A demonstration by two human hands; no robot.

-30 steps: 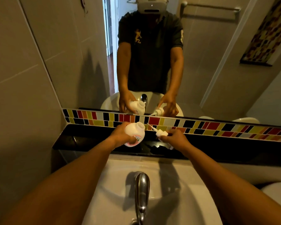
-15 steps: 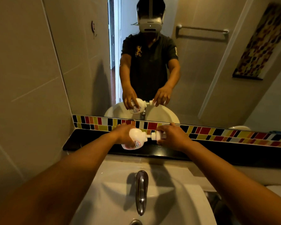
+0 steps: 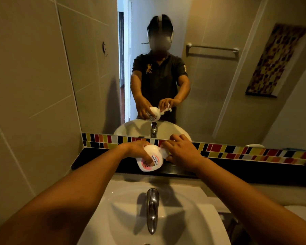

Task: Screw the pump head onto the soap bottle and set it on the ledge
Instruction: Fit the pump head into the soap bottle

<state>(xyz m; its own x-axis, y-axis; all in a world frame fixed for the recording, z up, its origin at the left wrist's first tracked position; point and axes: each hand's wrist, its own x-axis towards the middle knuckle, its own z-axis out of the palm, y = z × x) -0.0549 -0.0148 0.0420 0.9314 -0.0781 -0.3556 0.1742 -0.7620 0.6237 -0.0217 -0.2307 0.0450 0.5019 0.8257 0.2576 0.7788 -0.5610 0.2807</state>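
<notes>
My left hand (image 3: 139, 149) grips a round white soap bottle (image 3: 151, 159) with a pink label, tilted with its neck pointing right, above the black ledge (image 3: 95, 160). My right hand (image 3: 181, 150) is wrapped over the white pump head (image 3: 163, 152), which sits at the bottle's neck. Most of the pump head is hidden under my fingers. The mirror reflection shows the pump nozzle sticking out past the right hand.
A white basin (image 3: 198, 220) with a chrome tap (image 3: 152, 209) lies below the ledge. A strip of coloured tiles (image 3: 237, 151) runs behind the ledge under a large mirror (image 3: 210, 85). A tiled wall (image 3: 28, 103) closes the left side.
The pump head went from apart and to the right of the bottle to seated on its neck. My right hand now covers it. The view has tilted upward.
</notes>
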